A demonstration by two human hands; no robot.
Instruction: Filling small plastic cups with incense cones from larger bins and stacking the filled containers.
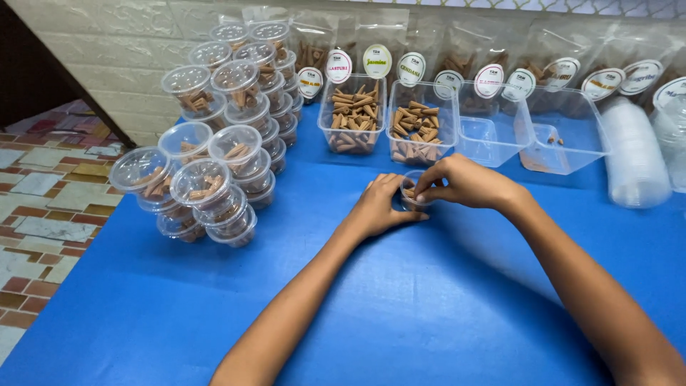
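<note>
Little clear cup (413,194) sits upright, mouth up, on the blue bench (429,300), just in front of two open tubs of brown cones (386,121). Left hand (380,207) cups its side; right hand (457,182) pinches cones at its rim. Round white-labelled pouches (500,68) line the wall behind the tubs; lidded cup stacks (221,136) stand left of them.
</note>
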